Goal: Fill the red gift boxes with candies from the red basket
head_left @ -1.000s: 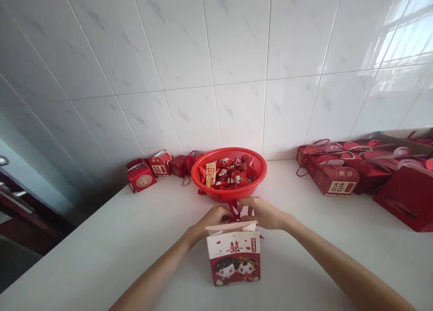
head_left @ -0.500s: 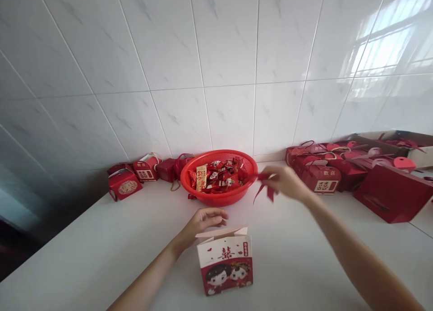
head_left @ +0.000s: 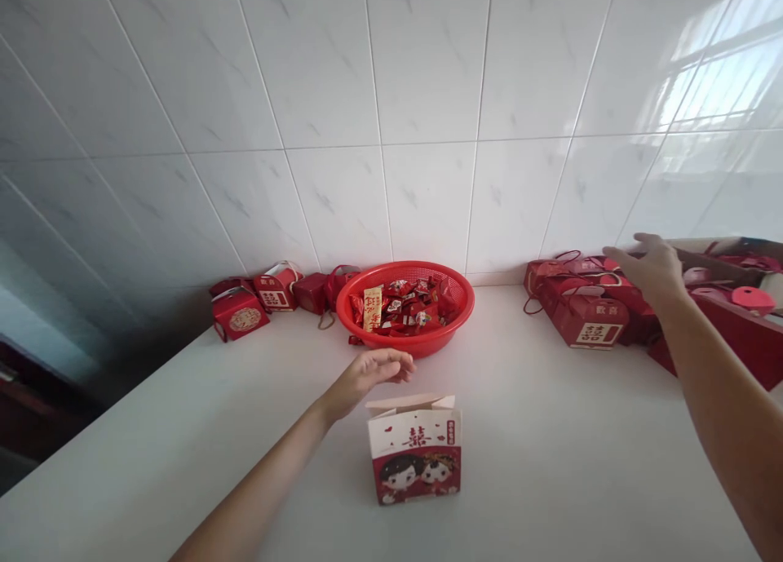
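Observation:
A white and red paper box [head_left: 416,458] printed with two cartoon faces stands at the front middle, its top open. My left hand [head_left: 374,374] hovers just behind and left of it, fingers loosely spread, holding nothing. Behind that hand sits a red basket [head_left: 411,347] full of red-wrapped sweets [head_left: 422,305]. My right hand [head_left: 653,270] is stretched out over the red boxes at the right, fingers apart, with nothing visible in it.
Several small red boxes [head_left: 240,312] stand against the wall at the left. At the right are more red gift boxes [head_left: 590,324], a large red box [head_left: 737,334] and an open carton [head_left: 694,258]. White tiles rise behind the table [head_left: 532,440].
My right hand has moved right from beside the basket to the red boxes, and the red ribbon it held is no longer seen in it. The view has shifted slightly.

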Demonstrator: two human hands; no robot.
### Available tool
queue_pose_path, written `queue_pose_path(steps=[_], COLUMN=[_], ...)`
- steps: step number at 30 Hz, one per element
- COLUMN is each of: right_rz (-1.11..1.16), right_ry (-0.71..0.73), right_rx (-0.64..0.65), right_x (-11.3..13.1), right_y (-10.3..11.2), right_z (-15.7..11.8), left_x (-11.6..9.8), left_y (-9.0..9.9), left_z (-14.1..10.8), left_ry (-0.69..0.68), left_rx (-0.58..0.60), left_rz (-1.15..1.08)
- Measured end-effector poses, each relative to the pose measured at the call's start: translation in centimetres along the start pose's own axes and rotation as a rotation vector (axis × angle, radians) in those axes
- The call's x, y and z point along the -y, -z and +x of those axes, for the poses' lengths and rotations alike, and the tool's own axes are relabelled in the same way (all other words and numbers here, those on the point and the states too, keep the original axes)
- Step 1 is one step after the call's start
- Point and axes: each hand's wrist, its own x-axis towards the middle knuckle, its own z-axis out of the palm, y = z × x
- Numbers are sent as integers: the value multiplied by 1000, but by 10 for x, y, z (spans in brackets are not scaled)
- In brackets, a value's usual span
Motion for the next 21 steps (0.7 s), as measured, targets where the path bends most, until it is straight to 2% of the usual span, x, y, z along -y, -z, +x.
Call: queue_pose_path(steps=[2,3,6,8,10,11,13,15,18,21], right_rz=[255,365,581,648,713,732,684,607,585,609], right_ry=[-41,21,403,690,844,895,950,958,890,785], right_rx=[259,397,800,1123,1359,1431,1493,1484,1436,1335], right_x=[30,47,93,117,133,138,142,141,137,133], right_y=[-5,-7,-7,-7,-7,-8,-10,-12,-17,-23], right_z=[-27,-43,-98,-134,-165,-176,-192,-198,-199,-197], left_x=[-14,-22,-47,-61,-69,-70,-68,-62,-50,-41], left_y=[0,0,-5,-12,-20,-23,-28,-30,-26,-21], left_z=[-5,-9,-25,-39,-51,-57,-64,-66,-61,-48], left_ry=[-95,-146,-279,-296,-262,-246,-240,-264,-308,-362], left_rx=[24,31,58,74,57,46,22,-12,-111,-203], left_rz=[-29,-31,41,157,292,352,443,502,540,546])
